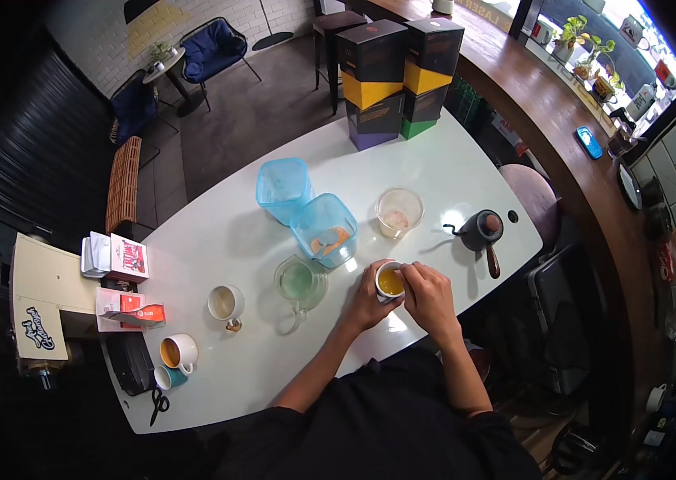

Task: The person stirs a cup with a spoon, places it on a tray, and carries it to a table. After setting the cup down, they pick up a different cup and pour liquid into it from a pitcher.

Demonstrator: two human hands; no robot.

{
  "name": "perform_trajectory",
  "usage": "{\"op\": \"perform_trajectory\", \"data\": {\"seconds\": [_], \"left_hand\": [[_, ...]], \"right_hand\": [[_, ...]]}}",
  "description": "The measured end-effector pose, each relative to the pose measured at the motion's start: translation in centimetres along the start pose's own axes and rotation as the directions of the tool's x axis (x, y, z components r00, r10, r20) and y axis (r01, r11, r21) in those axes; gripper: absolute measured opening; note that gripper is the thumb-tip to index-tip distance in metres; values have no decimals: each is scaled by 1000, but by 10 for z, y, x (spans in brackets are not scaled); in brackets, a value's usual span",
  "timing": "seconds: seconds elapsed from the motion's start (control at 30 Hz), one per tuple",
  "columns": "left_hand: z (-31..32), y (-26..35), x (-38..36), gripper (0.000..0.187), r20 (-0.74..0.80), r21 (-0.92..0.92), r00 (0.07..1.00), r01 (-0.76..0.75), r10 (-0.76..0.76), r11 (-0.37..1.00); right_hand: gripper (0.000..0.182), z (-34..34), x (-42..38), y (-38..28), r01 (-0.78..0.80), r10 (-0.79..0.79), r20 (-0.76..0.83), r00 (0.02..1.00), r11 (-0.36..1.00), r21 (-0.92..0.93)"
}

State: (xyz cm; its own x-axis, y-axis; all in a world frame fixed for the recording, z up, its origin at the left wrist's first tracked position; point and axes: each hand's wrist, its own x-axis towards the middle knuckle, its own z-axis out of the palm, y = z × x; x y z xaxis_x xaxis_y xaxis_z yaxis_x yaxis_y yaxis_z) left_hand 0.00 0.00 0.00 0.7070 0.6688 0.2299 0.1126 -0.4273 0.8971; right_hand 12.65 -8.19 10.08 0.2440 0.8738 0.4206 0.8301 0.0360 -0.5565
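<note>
A small white cup [390,282] with yellow liquid inside sits in front of me over the white table. My left hand [367,299] is closed around its left side. My right hand [429,294] has its fingers closed together at the cup's right rim; whether they pinch the cup or something small is hidden. Beyond the cup are a blue translucent container [338,250] with orange-brown contents and a clear plastic tub [399,210]. A glass jug [296,280] holding pale green stands to the left. To the right is a dark gooseneck kettle [482,231] with a wooden handle.
Another blue container [283,188] stands behind. A beige cup [226,302], a white mug [183,352], a teal cup [170,377] and black scissors [159,405] are at the left. Stacked dark boxes [374,120] stand at the far edge. A wooden counter [546,112] curves along the right.
</note>
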Motion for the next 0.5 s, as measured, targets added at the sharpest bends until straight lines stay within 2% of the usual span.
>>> {"op": "perform_trajectory", "data": {"seconds": [0.1, 0.17, 0.27, 0.4, 0.47, 0.5], "left_hand": [[1, 0, 1, 75, -26, -13, 1000, 15, -15, 1000], [3, -1, -1, 75, -4, -49, 997, 76, -76, 996], [4, -3, 0, 75, -9, -14, 998, 55, -55, 998], [2, 0, 1, 74, -12, 8, 999, 31, -31, 999], [-1, 4, 2, 74, -10, 14, 1000, -2, 2, 1000], [-1, 3, 2, 74, -11, 15, 1000, -2, 2, 1000]], "right_hand": [[7, -2, -2, -1, -21, 21, 20, 1000, 999, 32], [8, -4, -4, -3, -34, 27, 77, 997, 995, 94], [7, 2, -4, -5, -29, 16, 66, 998, 981, 190], [7, 8, 1, -4, -12, 11, 2, 1000, 979, 202], [7, 6, 3, -3, -16, 18, -29, 999, 996, 90], [7, 5, 3, -2, -15, 18, -29, 999, 996, 90]]}}
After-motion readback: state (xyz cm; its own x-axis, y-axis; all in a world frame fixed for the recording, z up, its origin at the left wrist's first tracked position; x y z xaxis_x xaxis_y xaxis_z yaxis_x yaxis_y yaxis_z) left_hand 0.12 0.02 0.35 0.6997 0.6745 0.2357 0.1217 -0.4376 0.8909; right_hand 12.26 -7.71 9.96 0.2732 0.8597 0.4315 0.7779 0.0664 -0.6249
